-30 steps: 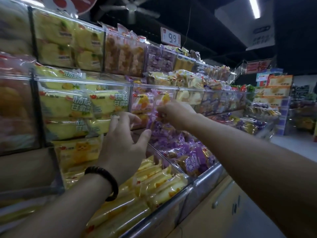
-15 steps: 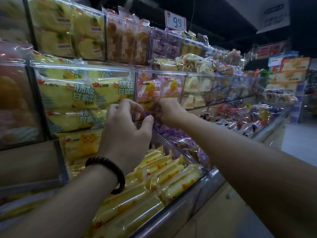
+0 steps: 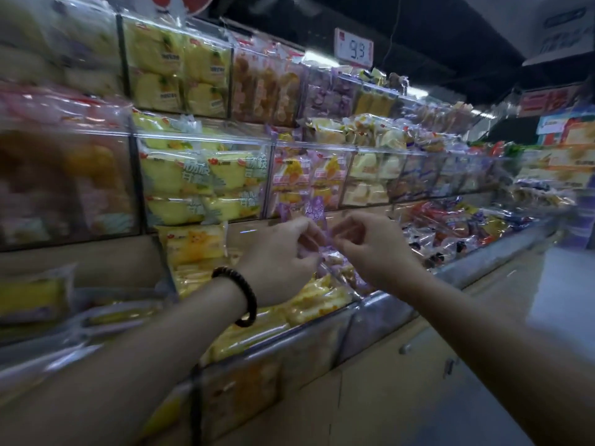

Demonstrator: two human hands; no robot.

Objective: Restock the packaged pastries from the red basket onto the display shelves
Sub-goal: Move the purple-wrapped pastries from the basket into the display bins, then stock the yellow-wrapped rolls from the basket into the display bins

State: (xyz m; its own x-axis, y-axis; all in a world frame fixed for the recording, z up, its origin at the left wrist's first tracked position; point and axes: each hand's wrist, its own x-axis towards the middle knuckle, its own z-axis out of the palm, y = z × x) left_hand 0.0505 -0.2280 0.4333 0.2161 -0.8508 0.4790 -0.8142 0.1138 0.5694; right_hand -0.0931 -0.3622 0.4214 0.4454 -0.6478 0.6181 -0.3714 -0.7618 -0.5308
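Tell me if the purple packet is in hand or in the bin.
In hand: left hand and right hand both pinch the purple packet, held above the bottom bin. Blur hides whether it touches packets below.

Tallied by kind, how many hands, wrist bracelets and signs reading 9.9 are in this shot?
Hands: 2, the left hand and the right hand, both pinching a purple packet
Bracelet: 1, the bracelet on the left wrist
9.9 sign: 1, the 9.9 sign
Total: 4
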